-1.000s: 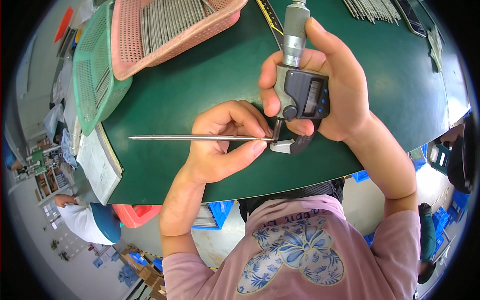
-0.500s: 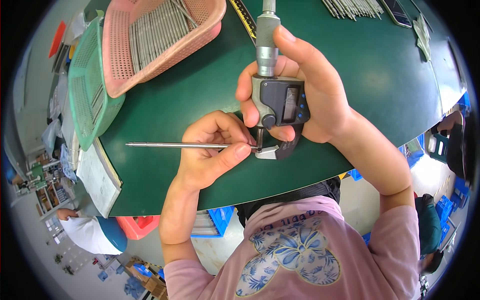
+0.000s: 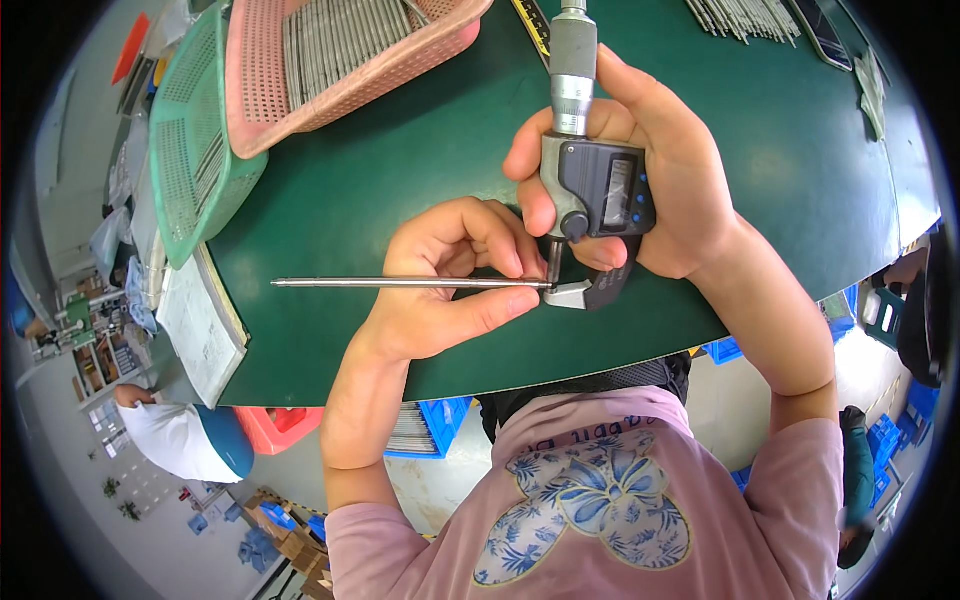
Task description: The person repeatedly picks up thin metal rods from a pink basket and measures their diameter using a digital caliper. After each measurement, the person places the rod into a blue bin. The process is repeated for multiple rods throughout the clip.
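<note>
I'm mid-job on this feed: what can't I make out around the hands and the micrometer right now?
In the head view:
- Reading on the micrometer's display: too small and faint.
- Contact between the thin metal rod and the measuring faces: too small to tell.
- Part of the micrometer's frame: behind the right hand's fingers.
- Far end of the pink basket: cut off by the top edge.

- Since half a second ago my view has swung, putting the pink perforated plastic basket (image 3: 390,80) higher and rightward.
- The left hand (image 3: 425,315)'s thumb has slipped off the slim silvery metal rod (image 3: 330,282) to its lower side.
- The rod lies further right than a second ago; whether deeper into the grey-and-black digital micrometer (image 3: 597,185), I can't tell.
</note>
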`<state>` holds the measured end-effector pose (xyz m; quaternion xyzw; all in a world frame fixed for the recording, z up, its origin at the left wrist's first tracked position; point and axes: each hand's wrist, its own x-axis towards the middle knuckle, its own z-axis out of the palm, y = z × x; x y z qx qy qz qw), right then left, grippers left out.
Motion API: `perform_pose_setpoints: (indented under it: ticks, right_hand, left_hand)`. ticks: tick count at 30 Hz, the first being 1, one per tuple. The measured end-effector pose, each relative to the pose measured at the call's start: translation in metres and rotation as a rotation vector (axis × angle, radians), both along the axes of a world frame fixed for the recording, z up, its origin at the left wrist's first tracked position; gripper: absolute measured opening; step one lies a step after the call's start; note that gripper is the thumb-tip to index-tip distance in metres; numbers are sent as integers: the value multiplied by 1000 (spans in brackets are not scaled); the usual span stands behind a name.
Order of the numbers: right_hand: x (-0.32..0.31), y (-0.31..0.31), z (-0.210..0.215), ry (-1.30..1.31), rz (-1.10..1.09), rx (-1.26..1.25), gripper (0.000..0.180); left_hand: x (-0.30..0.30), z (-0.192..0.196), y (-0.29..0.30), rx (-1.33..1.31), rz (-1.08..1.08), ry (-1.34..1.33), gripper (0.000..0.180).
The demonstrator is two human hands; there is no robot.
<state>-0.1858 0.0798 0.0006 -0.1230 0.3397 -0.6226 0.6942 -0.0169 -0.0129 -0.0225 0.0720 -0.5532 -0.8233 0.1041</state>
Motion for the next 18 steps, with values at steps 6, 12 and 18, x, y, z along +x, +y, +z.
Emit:
perform_pose_setpoints:
  ticks: [6, 12, 18]
  right_hand:
    - [4, 1, 4, -118, -41, 6, 70]
    - [4, 1, 0, -98, -29, -66, 70]
    - [3, 1, 4, 142, -8, -34, 69]
  left_hand:
    - [0, 0, 0, -12, 5, -11, 21]
    - [0, 2, 0, -7, -3, -28, 20]
    - [1, 2, -1, -23, -18, -23, 20]
